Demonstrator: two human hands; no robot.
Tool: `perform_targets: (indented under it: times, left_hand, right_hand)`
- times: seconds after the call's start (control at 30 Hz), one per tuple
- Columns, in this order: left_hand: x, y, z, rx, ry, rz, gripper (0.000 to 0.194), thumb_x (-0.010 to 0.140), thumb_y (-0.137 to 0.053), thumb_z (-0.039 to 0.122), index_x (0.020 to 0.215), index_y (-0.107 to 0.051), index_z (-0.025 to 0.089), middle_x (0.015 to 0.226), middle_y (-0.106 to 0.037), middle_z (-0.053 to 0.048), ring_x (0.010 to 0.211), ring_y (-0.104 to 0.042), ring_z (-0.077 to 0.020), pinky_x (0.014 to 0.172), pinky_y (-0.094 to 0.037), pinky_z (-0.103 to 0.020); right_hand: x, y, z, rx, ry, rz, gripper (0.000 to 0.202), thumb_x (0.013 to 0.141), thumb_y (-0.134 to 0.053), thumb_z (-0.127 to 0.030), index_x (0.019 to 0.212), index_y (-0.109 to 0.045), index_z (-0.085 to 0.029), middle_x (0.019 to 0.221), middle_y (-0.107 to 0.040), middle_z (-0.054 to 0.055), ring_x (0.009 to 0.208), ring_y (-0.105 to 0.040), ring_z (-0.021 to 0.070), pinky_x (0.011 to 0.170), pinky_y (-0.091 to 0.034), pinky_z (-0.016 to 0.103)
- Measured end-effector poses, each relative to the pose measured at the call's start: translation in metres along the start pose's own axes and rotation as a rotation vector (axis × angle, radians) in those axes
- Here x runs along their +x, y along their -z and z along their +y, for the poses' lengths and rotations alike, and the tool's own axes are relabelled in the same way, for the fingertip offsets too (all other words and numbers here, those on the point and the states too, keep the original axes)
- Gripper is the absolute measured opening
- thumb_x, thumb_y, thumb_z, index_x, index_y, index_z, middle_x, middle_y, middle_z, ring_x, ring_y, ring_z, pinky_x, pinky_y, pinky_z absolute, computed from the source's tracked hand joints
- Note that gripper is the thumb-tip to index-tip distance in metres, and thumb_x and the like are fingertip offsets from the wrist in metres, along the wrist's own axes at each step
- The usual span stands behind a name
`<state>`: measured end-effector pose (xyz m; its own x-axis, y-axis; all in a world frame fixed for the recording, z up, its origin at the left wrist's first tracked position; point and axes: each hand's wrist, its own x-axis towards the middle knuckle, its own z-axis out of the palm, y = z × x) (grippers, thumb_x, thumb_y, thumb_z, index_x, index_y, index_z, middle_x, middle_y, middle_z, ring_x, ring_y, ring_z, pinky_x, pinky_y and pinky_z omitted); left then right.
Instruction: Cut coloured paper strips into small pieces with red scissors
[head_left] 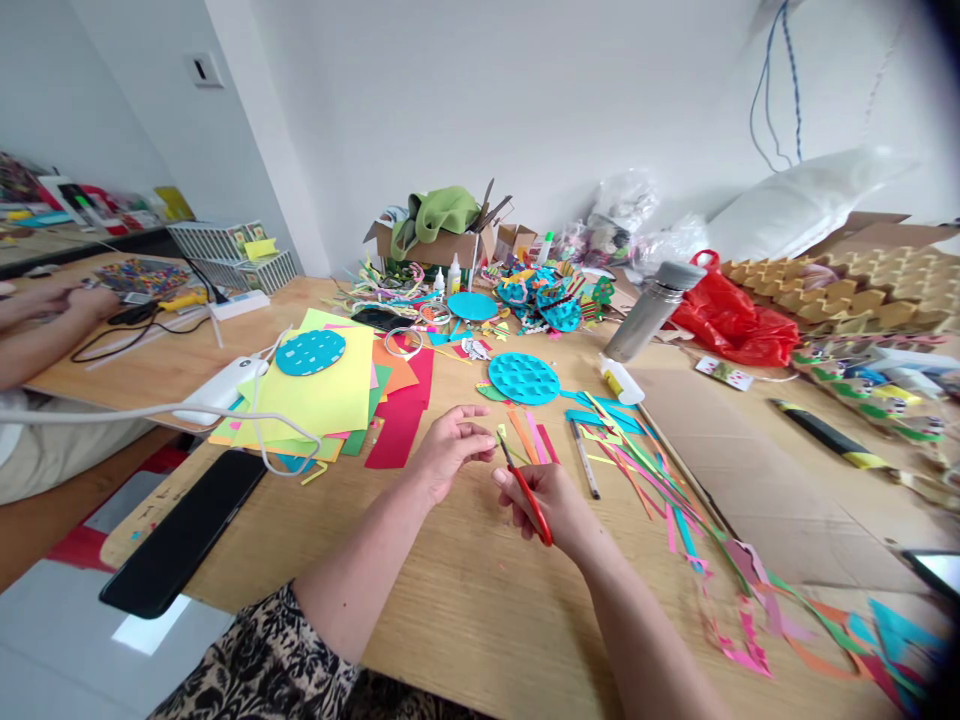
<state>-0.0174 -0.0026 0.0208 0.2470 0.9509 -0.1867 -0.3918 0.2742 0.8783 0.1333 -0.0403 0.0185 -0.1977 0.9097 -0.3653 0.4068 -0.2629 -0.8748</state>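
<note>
Red-handled scissors (534, 500) are held in my right hand (546, 498), with the blades pointing up and left toward my left hand. My left hand (455, 447) has its thumb and fingers brought close together near the scissor tips; anything between them is too small to make out. A small yellow-green scrap (502, 431) lies by the blade tips. Just beyond my hands is a blue oval with a woven pattern (523, 378), with blue strips at its right. Orange, pink and red paper strips (535, 438) lie between it and my right hand.
Coloured sheets (330, 385) with a blue oval on top, a black phone (187, 530) and a white power strip (221, 390) are at the left. A pen (585, 460), glue bottle (621, 382), metal flask (652, 310) and cardboard (765, 480) are rightward. Another person's hands (71, 303) show far left.
</note>
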Motion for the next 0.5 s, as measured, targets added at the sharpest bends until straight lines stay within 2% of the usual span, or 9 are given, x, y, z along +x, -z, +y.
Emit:
perform_targets:
  times: [0.37,0.5]
  left_hand:
    - [0.0002,-0.0004,-0.0009,0.019,-0.015,-0.009,0.052,0.058,-0.070,0.009,0.106,-0.051,0.011,0.065,-0.060,0.002,0.059,-0.055,-0.0088,0.063,-0.044,-0.025]
    - [-0.0001,-0.0005,0.0008,0.033,-0.013,-0.002,0.051,0.057,-0.070,0.008,0.105,-0.052,0.011,0.065,-0.060,0.002,0.059,-0.055,-0.0090,0.063,-0.045,-0.025]
  right_hand:
    - [0.0005,0.0007,0.0024,0.014,0.045,-0.018,0.050,0.072,-0.061,-0.061,0.057,-0.055,-0.014,0.039,-0.052,-0.001,0.032,-0.049,0.0102,0.031,-0.032,0.018]
    - [-0.0018,0.0011,-0.0011,-0.005,0.015,-0.011,0.048,0.072,-0.061,-0.059,0.058,-0.055,-0.014,0.040,-0.052,-0.001,0.031,-0.047,0.0086,0.030,-0.030,0.017]
